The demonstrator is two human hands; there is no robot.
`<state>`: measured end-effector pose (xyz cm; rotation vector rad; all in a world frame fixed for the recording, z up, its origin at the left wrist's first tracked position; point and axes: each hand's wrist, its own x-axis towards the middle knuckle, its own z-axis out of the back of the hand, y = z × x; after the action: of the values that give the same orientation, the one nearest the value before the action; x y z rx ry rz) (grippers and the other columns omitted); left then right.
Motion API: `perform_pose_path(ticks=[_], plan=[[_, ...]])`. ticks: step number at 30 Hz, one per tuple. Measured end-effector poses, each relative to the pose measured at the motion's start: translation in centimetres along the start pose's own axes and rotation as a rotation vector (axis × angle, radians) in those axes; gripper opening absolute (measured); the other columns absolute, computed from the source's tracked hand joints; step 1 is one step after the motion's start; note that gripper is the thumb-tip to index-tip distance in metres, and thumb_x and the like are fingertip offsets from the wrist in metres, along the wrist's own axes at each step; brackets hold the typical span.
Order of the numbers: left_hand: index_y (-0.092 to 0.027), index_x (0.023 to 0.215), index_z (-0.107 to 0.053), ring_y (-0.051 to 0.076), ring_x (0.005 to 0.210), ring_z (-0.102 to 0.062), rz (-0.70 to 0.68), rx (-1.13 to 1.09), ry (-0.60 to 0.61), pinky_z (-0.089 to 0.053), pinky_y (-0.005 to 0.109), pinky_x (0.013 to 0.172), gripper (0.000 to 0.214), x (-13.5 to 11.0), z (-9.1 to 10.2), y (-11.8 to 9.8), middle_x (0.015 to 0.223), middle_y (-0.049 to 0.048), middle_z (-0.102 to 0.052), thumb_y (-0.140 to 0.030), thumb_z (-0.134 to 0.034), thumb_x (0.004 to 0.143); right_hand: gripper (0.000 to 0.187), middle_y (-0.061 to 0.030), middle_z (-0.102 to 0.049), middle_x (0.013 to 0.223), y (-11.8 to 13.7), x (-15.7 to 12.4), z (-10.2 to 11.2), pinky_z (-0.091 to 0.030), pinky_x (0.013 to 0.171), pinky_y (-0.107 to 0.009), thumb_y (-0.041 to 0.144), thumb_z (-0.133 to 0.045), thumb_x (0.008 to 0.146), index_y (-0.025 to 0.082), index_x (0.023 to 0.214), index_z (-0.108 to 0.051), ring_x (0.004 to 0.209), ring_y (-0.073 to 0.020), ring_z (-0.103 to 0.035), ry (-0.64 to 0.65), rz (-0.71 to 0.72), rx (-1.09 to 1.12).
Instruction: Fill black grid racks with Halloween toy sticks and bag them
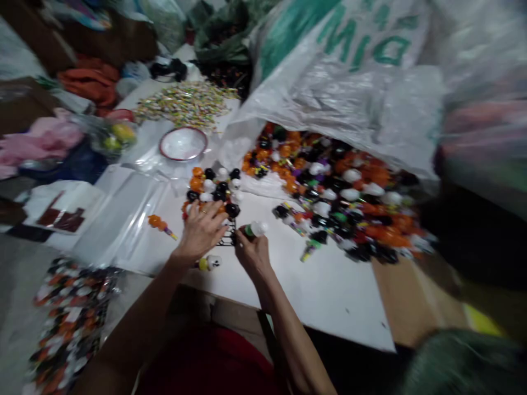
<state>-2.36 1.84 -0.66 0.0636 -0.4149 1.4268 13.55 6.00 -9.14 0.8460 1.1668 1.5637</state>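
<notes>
Pinching a small piece with a round white top and a green band, my right hand has its fingers closed just beside a black open-grid plastic rack on the white worktop. My left hand lies palm down, its fingers extended and unclenched over the near side of a tight block of glossy orange, black and white round-topped pieces. That block sits at the far end of the rack, whose bare bars show between my two hands.

To the left of my left hand lies a loose orange piece with a purple and yellow stem; nearer me, by the worktop's edge, lies a white-headed piece with a yellow part. On my right, a large mixed heap of similar pieces spreads at the mouth of a big white plastic sack with green lettering. Beyond the block stand a white bowl with a red rim and, farther off, a spread of tiny yellowish bits. Clear plastic sheets lie at left.
</notes>
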Motion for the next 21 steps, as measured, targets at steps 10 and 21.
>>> perform_pose_path(ticks=[10,21], plan=[[-0.025,0.125,-0.061,0.025,0.134,-0.044,-0.216,0.228,-0.031,-0.020,0.054,0.120,0.045,1.5,0.9,-0.9,0.147,0.0062,-0.052,-0.055,-0.057,0.092,0.013,-0.0114,-0.070,0.075,-1.7,2.5,-0.2,-0.051,0.059,-0.041,0.040,-0.053,0.074,0.029,0.079,-0.059,0.066,-0.0305,-0.065,0.075,0.290,-0.275],[-0.023,0.129,-0.058,0.028,0.129,-0.050,-0.168,0.142,0.064,-0.036,0.060,0.111,0.053,2.4,-0.3,-1.6,0.145,0.0112,-0.052,-0.052,-0.067,0.087,0.040,-0.0183,-0.070,0.105,-1.0,5.0,9.1,-0.053,0.073,-0.043,0.044,-0.048,0.085,0.017,0.109,-0.067,0.087,-0.0318,-0.066,-0.078,0.304,-0.599]])
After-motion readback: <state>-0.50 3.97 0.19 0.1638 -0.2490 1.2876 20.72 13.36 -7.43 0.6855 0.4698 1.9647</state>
